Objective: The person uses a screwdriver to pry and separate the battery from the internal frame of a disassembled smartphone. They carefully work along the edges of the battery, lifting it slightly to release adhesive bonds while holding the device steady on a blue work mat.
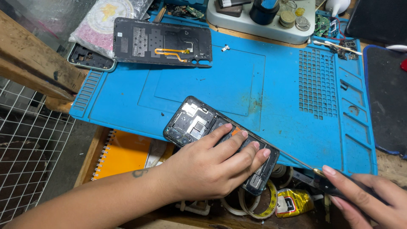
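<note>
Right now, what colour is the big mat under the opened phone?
The mat is bright blue, seen best in the head view; the opened phone lies on its near edge.

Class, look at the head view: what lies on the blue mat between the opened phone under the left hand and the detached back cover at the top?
In the head view, only bare blue mat separates the opened phone from the back cover.

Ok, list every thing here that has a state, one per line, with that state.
phone: back off, insides showing, lying flat at the mat's near edge.
back cover: detached, inner side up.
blue mat: laid flat, front edge overhanging.
left hand: fingers spread flat, pressing the phone.
right hand: closed around the screwdriver.
screwdriver: held, tip at the phone's edge.
orange notebook: closed, partly under the mat.
</note>
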